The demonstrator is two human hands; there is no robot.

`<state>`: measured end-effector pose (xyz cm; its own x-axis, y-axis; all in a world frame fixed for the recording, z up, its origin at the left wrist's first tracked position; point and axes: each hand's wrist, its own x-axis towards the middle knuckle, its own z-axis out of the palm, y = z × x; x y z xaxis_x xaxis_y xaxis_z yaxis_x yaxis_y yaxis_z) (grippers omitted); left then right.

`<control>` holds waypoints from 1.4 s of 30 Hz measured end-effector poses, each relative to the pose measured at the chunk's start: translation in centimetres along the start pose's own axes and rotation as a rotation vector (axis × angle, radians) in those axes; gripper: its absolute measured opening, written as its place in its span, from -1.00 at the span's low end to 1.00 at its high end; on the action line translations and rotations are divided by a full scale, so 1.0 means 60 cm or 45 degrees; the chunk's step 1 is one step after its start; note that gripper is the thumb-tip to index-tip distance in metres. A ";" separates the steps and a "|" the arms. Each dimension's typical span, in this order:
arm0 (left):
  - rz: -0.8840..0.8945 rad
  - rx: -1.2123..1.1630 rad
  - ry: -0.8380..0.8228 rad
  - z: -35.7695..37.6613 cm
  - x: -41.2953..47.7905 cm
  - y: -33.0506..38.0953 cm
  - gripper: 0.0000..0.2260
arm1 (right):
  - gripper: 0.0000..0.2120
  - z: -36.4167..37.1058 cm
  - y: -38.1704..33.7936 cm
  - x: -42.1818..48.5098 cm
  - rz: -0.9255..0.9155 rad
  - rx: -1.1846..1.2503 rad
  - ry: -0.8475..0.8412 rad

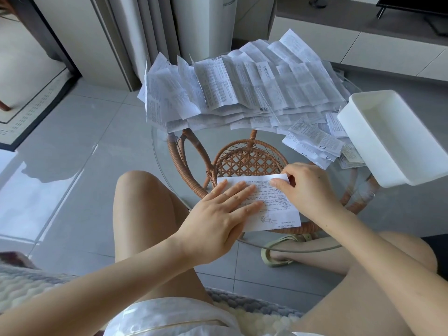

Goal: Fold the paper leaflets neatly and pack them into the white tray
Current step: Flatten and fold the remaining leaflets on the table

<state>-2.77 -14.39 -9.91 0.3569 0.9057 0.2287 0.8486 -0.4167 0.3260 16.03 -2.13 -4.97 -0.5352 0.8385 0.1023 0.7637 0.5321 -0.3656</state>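
Observation:
One printed paper leaflet (274, 207) lies flat on the near part of the round glass table (160, 151). My left hand (218, 214) presses on its left half with straight fingers. My right hand (308, 187) pinches the leaflet's upper right corner between thumb and curled fingers. A large heap of unfolded leaflets (237, 90) covers the far side of the table. A few smaller folded leaflets (312, 141) lie at the right, beside the white tray (388, 139). The tray stands at the table's right edge and looks empty.
A wicker frame (244, 158) shows through the glass under the table. My bare knees sit on either side of the near table edge, and a sandalled foot (283, 248) rests on the grey tile floor. White cabinets stand behind.

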 end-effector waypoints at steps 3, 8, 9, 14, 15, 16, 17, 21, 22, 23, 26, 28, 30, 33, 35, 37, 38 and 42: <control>-0.010 -0.007 0.015 0.000 0.001 0.001 -0.61 | -0.72 0.001 0.000 0.000 -0.003 -0.026 0.011; -0.027 0.000 0.023 0.002 0.003 0.002 -0.60 | -0.73 0.002 -0.002 0.001 0.013 -0.062 -0.012; -0.030 0.006 0.021 0.002 0.003 0.002 -0.60 | -0.73 0.002 -0.003 0.002 0.017 -0.067 -0.015; -0.061 0.028 0.022 0.002 0.003 0.006 -0.60 | -0.77 0.002 -0.008 0.004 0.023 -0.088 -0.027; -0.066 0.038 0.018 0.002 0.003 0.007 -0.59 | -0.77 0.002 -0.009 0.004 0.027 -0.092 -0.027; -0.070 0.049 0.015 0.002 0.003 0.007 -0.59 | -0.78 0.002 -0.009 0.004 0.030 -0.092 -0.022; -0.070 0.060 0.012 0.002 0.003 0.007 -0.59 | -0.78 0.003 -0.008 0.003 0.030 -0.094 -0.013; -0.072 0.103 -0.009 0.001 0.004 0.010 -0.58 | -0.78 0.005 -0.004 0.002 0.051 -0.094 -0.023; -0.078 0.108 -0.015 0.000 0.004 0.012 -0.57 | -0.80 0.005 -0.004 0.001 0.066 -0.076 -0.030; -0.087 0.111 -0.021 -0.001 0.003 0.013 -0.57 | -0.82 0.004 -0.006 -0.002 0.072 -0.050 -0.024; -0.102 0.143 -0.037 -0.003 0.004 0.018 -0.56 | -0.63 0.010 -0.019 -0.035 0.002 -0.133 0.105; -0.111 0.167 -0.042 -0.004 0.005 0.020 -0.55 | -0.49 0.025 -0.038 -0.071 -0.041 -0.241 0.177; -0.117 0.172 -0.055 -0.004 0.005 0.021 -0.53 | -0.43 0.047 -0.055 -0.105 -0.031 -0.259 0.135; -0.111 0.183 -0.081 -0.006 0.006 0.022 -0.52 | -0.44 0.067 -0.058 -0.129 0.046 -0.235 0.070; -0.107 0.181 -0.093 -0.008 0.005 0.021 -0.54 | -0.46 0.066 -0.048 -0.131 0.078 -0.220 0.072; -0.105 0.168 -0.122 -0.011 0.005 0.018 -0.54 | -0.49 0.062 -0.038 -0.133 0.098 -0.194 0.101; -0.102 0.164 -0.134 -0.013 0.006 0.017 -0.55 | -0.50 0.060 -0.033 -0.136 0.109 -0.179 0.126; -0.058 0.153 -0.168 -0.019 0.004 0.008 -0.56 | -0.50 0.056 -0.014 -0.141 0.163 -0.105 0.188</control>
<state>-2.73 -14.46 -8.69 0.3583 0.9292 0.0909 0.9029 -0.3696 0.2196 18.73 -10.09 -8.65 -0.3778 0.9048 0.1964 0.8524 0.4227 -0.3079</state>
